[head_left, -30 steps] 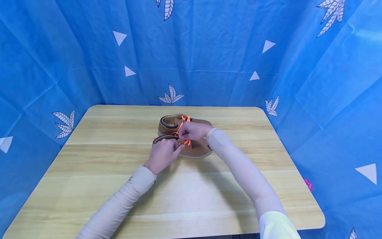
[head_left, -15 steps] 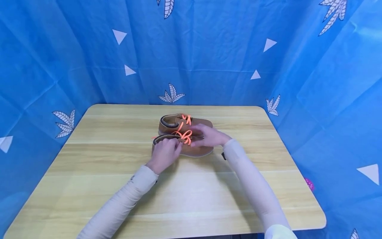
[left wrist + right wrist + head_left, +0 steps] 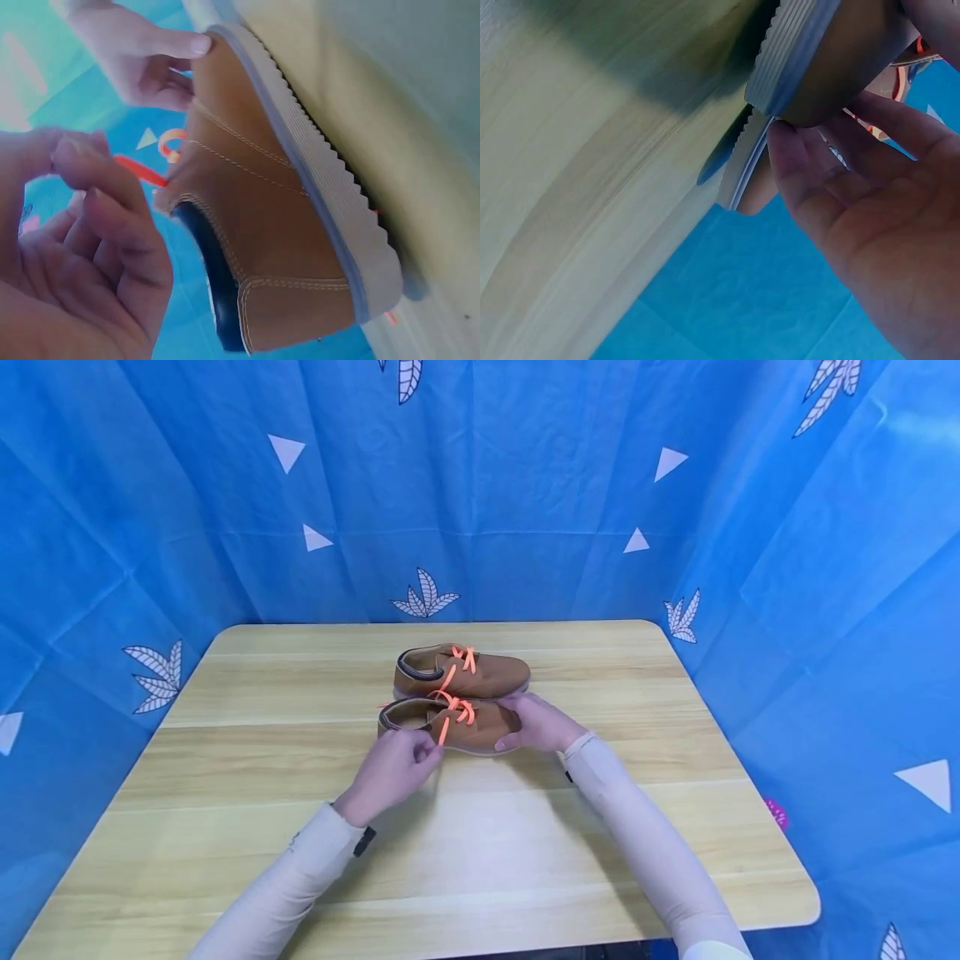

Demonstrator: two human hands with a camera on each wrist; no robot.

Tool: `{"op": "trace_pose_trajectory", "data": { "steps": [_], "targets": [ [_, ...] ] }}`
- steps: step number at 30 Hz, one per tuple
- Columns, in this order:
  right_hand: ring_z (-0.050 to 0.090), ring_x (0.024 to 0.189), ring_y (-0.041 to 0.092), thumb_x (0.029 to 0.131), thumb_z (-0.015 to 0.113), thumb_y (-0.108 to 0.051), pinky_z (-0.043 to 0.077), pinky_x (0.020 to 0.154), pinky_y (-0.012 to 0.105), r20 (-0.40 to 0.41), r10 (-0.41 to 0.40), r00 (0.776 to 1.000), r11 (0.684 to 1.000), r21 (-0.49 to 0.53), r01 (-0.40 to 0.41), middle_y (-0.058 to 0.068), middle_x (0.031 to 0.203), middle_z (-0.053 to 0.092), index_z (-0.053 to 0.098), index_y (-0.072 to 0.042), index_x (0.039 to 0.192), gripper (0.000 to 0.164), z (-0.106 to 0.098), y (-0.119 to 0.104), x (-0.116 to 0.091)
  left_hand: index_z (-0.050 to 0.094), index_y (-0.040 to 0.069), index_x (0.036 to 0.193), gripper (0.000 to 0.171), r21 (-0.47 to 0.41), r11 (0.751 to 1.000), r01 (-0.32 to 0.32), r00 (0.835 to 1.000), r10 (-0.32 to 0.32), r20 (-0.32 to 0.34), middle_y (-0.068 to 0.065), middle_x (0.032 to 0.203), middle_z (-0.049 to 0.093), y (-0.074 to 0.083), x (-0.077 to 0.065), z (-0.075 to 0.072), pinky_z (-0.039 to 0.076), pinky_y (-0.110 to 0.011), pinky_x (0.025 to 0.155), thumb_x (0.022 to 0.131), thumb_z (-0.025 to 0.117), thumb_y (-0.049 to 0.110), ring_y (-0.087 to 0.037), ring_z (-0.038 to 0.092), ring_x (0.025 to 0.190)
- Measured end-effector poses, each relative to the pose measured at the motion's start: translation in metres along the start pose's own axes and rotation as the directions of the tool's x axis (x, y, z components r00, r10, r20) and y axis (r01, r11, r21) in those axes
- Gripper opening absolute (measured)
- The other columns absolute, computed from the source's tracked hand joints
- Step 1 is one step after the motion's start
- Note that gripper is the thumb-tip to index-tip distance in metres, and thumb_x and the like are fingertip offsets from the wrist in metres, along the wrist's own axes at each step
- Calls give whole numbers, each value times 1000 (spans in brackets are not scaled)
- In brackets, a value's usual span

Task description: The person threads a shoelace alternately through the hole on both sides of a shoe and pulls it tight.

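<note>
Two brown shoes with orange laces stand side by side on the table, toes to the right. My left hand (image 3: 392,774) pinches one end of the near shoe's orange shoelace (image 3: 443,732), which stretches taut from the eyelets in the left wrist view. On that near shoe (image 3: 489,725), my right hand (image 3: 545,724) grips the toe, thumb on the near side and fingers on the far side. Some lace lies in loops on top of its tongue. The far shoe (image 3: 501,674) is untouched, its lace crossed over the front.
Both shoes rest on a light wooden table (image 3: 600,843) with rounded corners. A blue curtain (image 3: 525,468) with white triangles and leaf prints surrounds its back and sides.
My right hand has moved from the laces to the right, onto the near shoe's toe. The left hand has drawn back toward me, pulling a lace end; a loop seen earlier is smaller.
</note>
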State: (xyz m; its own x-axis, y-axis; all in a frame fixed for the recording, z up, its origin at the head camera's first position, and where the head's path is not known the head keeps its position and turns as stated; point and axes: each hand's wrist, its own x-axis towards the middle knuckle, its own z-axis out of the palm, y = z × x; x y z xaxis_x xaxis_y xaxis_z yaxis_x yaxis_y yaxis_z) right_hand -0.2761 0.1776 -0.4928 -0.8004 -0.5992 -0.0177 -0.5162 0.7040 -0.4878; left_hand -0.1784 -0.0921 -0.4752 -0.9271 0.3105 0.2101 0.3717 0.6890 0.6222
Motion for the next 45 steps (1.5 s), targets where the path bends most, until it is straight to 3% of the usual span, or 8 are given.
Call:
{"op": "trace_pose_trajectory", "data": {
  "steps": [5, 11, 16, 21, 25, 32, 40, 45],
  "targets": [
    [51, 144, 31, 82, 89, -28, 37, 123, 44, 1, -10, 1000, 1000, 2, 10, 13, 156, 53, 51, -6, 151, 83, -1, 1, 0, 67, 14, 69, 26, -59, 998, 22, 994, -15, 111, 10, 57, 51, -4, -24, -8, 35, -20, 48, 95, 68, 18, -4, 42, 48],
    [50, 144, 33, 82, 89, -27, 37, 123, 44, 11, -21, 1000, 1000, -13, 21, 17, 156, 51, 49, -1, 151, 84, -1, -1, -1, 68, 9, 70, 26, -171, 984, 53, 969, -9, 248, 12, 56, 47, -10, -53, -15, 29, -18, 44, 95, 67, 15, 1, 35, 47],
    [52, 143, 34, 82, 89, -29, 38, 123, 44, 9, -6, 1000, 1000, -24, 7, 18, 155, 53, 50, 0, 150, 84, -3, -1, -1, 65, 7, 69, 26, -206, 978, 35, 955, 28, 296, 13, 57, 43, -17, -62, -22, 28, -17, 45, 95, 67, 14, 4, 33, 48],
    [51, 144, 33, 83, 88, -28, 38, 123, 44, 1, -28, 1000, 999, -23, 28, 18, 156, 51, 50, -2, 151, 83, -2, 1, -1, 66, 16, 72, 26, 9, 998, 55, 941, -55, 333, 11, 58, 48, -30, -51, -22, 34, -22, 47, 96, 70, 26, -2, 41, 50],
    [49, 145, 34, 83, 88, -31, 37, 123, 44, 10, -25, 1000, 999, -27, 25, 19, 157, 50, 49, 0, 151, 83, -1, 2, 0, 70, 20, 82, 26, 144, 982, 119, 934, -160, 318, 8, 60, 58, -32, -32, -15, 39, -29, 50, 97, 69, 41, -9, 50, 52],
    [50, 145, 33, 83, 88, -31, 38, 123, 44, 20, -13, 1000, 999, -34, 14, 17, 157, 50, 50, -1, 151, 83, 1, 0, 1, 79, 10, 103, 29, -59, 995, 79, 987, -70, 141, -1, 61, 63, -32, 3, 6, 39, -27, 46, 102, 65, 35, -9, 51, 46],
    [52, 143, 32, 83, 88, -31, 39, 122, 43, 18, 4, 1000, 999, -45, -3, 16, 156, 52, 51, -1, 149, 82, 3, 1, 3, 61, 7, 67, 47, -204, 977, 62, 986, -28, 166, 7, 51, 41, -33, 1, 11, 28, -21, 46, 106, 59, 33, -3, 33, 43],
    [47, 147, 37, 85, 86, -32, 36, 124, 44, 29, 47, 998, 998, -52, -46, 21, 158, 47, 45, 6, 150, 86, 1, -1, 1, 75, 3, 85, 40, -306, 948, 87, 973, -14, 232, 7, 51, 39, -35, -8, 2, 23, -20, 42, 107, 57, 30, -1, 29, 41]
  ]
}}
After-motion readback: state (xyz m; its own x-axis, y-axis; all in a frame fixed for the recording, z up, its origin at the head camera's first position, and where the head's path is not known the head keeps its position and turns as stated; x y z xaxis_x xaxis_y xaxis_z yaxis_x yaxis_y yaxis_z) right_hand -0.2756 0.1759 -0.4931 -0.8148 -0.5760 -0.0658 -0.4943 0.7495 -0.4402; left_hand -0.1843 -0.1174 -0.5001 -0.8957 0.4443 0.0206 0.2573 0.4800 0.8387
